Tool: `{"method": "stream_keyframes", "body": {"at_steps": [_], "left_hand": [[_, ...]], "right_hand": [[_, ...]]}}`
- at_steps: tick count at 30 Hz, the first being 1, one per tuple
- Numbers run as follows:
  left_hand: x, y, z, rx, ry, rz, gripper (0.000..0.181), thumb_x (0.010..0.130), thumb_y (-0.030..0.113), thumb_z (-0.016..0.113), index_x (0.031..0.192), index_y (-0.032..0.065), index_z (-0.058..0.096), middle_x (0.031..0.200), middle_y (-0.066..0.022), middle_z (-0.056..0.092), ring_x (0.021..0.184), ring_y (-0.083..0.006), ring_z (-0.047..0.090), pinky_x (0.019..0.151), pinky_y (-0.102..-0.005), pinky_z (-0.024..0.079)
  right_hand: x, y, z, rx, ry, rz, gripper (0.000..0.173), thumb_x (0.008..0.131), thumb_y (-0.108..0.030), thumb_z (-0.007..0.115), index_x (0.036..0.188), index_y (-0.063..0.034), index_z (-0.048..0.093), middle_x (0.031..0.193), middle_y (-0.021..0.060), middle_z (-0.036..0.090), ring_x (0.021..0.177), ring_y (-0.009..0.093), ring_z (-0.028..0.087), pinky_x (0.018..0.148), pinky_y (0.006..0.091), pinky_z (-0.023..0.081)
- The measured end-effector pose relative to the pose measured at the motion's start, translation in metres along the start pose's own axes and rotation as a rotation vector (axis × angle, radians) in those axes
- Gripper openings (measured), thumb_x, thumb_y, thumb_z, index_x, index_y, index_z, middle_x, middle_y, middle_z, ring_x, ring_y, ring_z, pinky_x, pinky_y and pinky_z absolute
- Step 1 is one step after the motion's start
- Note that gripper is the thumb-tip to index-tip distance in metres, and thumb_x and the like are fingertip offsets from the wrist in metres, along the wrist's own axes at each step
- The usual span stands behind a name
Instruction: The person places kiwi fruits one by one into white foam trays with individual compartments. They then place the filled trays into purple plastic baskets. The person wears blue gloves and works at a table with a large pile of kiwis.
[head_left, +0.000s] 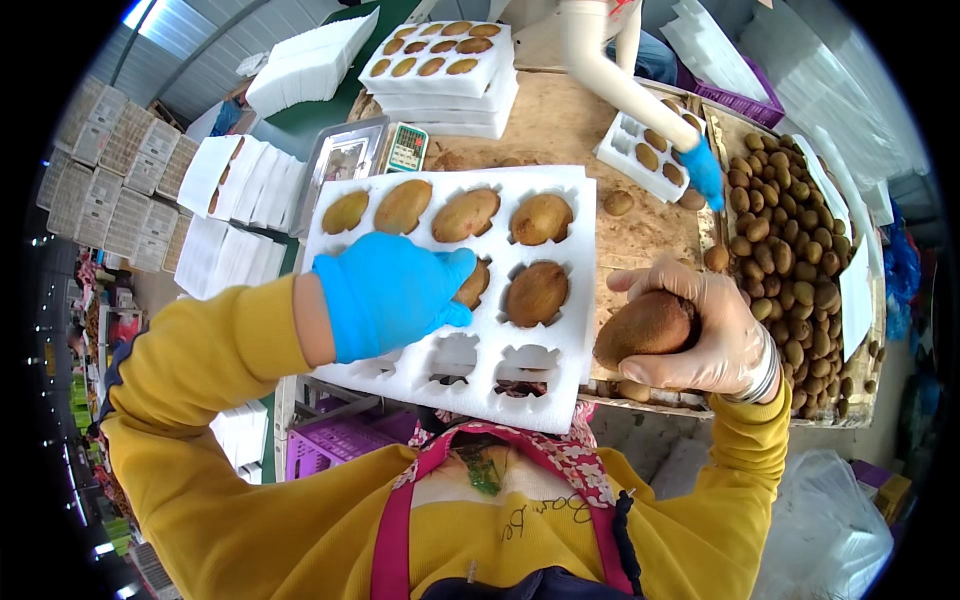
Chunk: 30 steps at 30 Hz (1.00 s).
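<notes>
My left hand (394, 292), in a blue glove, is over a white foam tray (450, 390) with cut-out pockets. Its thumb and fingertips are around a brown kiwifruit (474, 286) in the middle row; the palm hides the pockets to the left. Kiwifruit (541, 219) fill the far row, and another kiwifruit (537, 293) lies at the right of the middle row. In the nearest row the visible pockets are vacant. To the right of the tray, my right hand (712, 330), in a clear glove, grips a large kiwifruit (645, 331) between thumb and fingers.
Across the wooden table (547, 112), a co-worker's blue-gloved hand (701, 171) is beside a smaller foam tray (626, 154). Loose kiwifruit (795, 255) are heaped at right. Filled trays (442, 105) stand stacked at the back, near a digital scale (407, 148). A purple crate (330, 446) sits below.
</notes>
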<state>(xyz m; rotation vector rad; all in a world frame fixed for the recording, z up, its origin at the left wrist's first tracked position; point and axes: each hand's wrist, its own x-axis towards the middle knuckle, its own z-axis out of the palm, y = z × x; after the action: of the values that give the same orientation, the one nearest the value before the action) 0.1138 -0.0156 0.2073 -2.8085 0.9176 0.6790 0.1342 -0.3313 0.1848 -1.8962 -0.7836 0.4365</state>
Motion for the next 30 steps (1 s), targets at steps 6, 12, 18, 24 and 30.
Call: {"method": "stream_keyframes", "body": {"at_steps": [6,12,18,24,30], "left_hand": [[0.003,-0.008,-0.005,0.026,0.139,0.044,0.041,0.090,0.050,0.051,0.101,0.0113,0.055,0.071,-0.0118,0.062,0.062,-0.0332,0.062,0.054,-0.0423,0.047],[-0.039,-0.026,0.002,-0.421,0.303,-0.165,0.031,0.085,0.032,0.067,0.096,0.0063,0.054,0.064,-0.0088,0.055,0.056,-0.0232,0.055,0.056,-0.0331,0.045],[-0.096,-0.034,0.047,-0.588,0.755,-0.395,0.029,0.077,0.024,0.075,0.093,0.0099,0.056,0.072,-0.0082,0.060,0.058,-0.0222,0.056,0.056,-0.0316,0.047],[-0.080,-0.021,0.065,-0.448,0.751,-0.373,0.031,0.079,0.024,0.074,0.098,0.0074,0.056,0.081,-0.0101,0.062,0.060,-0.0230,0.061,0.056,-0.0326,0.048],[-0.061,-0.019,0.091,0.012,0.741,-0.178,0.056,0.085,0.043,0.060,0.128,0.0079,0.050,0.139,-0.0124,0.043,0.106,-0.0328,0.048,0.089,-0.0446,0.039]], "right_hand": [[0.016,-0.026,0.008,-0.118,-0.065,-0.194,0.046,0.071,-0.036,0.081,0.096,-0.0032,0.060,0.083,0.0135,0.062,0.075,0.031,0.064,0.069,0.0349,0.051],[0.038,-0.041,0.037,-0.382,-0.298,-0.252,0.039,0.078,-0.036,0.073,0.105,-0.0086,0.063,0.089,0.0104,0.059,0.076,0.032,0.062,0.066,0.0390,0.050],[0.039,-0.070,0.035,-0.611,-0.393,-0.216,0.029,0.082,-0.031,0.066,0.105,-0.0135,0.061,0.097,0.0085,0.060,0.087,0.029,0.062,0.070,0.0412,0.050],[0.052,-0.051,0.035,-0.450,-0.463,-0.123,0.035,0.080,-0.036,0.068,0.108,-0.0136,0.069,0.097,0.0083,0.060,0.085,0.029,0.061,0.070,0.0399,0.049],[0.038,-0.044,0.041,-0.563,-0.326,-0.227,0.041,0.078,-0.035,0.070,0.113,-0.0154,0.067,0.095,0.0080,0.061,0.082,0.028,0.062,0.066,0.0370,0.051]]}}
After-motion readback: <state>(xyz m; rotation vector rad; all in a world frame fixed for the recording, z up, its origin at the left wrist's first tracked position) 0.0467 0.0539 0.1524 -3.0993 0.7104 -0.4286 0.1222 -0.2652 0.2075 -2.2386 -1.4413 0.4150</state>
